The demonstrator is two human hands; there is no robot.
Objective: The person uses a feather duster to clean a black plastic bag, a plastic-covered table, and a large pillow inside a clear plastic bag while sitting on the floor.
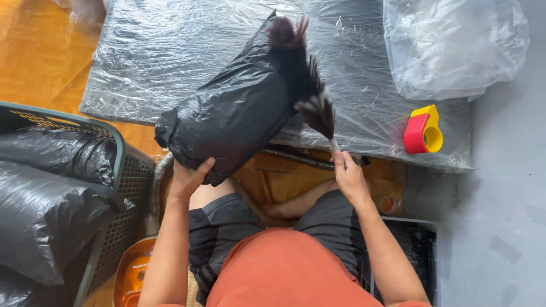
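- The left hand (pixel 187 177) is gripping the lower end of a black plastic-wrapped package (pixel 236 111), tilted over the film-covered tabletop (pixel 142 62).
- The right hand (pixel 348 175) is closing around a feather duster (pixel 311 96) handle, its feathers touching the package.
- A red-and-yellow tape dispenser (pixel 424 131) is lying well apart, to the right.

Orange-red tee, dark grey shorts w/ black trim, arms bare, no gloves.

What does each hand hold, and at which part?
Left hand holds the black bag package at its lower end; right hand holds the feather duster by its handle.
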